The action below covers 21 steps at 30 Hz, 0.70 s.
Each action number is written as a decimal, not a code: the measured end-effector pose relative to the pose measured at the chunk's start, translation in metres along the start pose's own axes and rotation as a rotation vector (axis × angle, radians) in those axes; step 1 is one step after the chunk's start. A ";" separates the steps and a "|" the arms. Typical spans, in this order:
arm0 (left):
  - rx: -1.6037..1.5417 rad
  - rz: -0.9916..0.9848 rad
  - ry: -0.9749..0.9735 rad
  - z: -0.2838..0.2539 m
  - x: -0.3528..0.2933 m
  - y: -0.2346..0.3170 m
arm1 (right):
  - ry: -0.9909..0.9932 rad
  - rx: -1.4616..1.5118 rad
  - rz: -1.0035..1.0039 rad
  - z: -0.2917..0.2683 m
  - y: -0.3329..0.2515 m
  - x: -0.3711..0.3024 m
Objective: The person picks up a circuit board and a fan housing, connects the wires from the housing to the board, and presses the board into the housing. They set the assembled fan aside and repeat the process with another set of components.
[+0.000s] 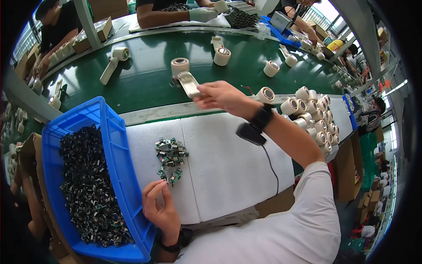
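My right hand [222,97] reaches over the green conveyor belt and pinches the open handle shell [189,84] of a cream handheld-fan-like housing. Its round head [180,65] is at the shell's far end, over the belt. My left hand [160,207] is low, beside the blue bin's right wall, with thumb and fingers drawn together. Its fingertips are at the near edge of a small pile of green circuit boards [169,154] on a white foam sheet [233,163]. Whether anything is between those fingertips, I cannot make out.
A blue bin [115,145] full of small circuit boards [90,189] stands at the left. Stacked cream round housings [312,114] sit at the right. More housings [222,56] lie along the belt [149,83]. Co-workers sit across it, one with a gloved hand [203,15].
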<state>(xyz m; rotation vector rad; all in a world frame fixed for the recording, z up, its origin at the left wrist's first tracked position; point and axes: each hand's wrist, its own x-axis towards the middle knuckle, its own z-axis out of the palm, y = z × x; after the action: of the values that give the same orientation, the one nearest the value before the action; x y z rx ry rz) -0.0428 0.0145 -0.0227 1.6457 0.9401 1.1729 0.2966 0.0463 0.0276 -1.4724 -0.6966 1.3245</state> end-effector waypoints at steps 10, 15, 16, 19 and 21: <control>0.054 0.040 0.053 0.002 0.001 0.003 | 0.752 -1.373 -0.241 -0.176 -0.049 0.042; 0.026 0.005 0.030 0.002 0.002 -0.002 | 0.684 -1.458 0.041 -0.284 -0.017 -0.004; 0.031 0.003 0.027 0.001 0.001 -0.002 | 0.680 -1.458 0.041 -0.278 -0.018 -0.006; 0.038 -0.003 0.010 -0.001 0.000 -0.003 | 0.561 -1.399 0.065 -0.247 -0.026 -0.030; 0.066 0.001 0.003 -0.001 0.000 -0.001 | 0.505 -1.428 0.144 -0.221 -0.043 -0.054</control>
<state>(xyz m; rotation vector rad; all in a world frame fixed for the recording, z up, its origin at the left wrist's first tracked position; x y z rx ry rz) -0.0444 0.0147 -0.0234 1.6968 0.9895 1.1563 0.5030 -0.0521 0.0664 -2.8536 -1.2871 0.3251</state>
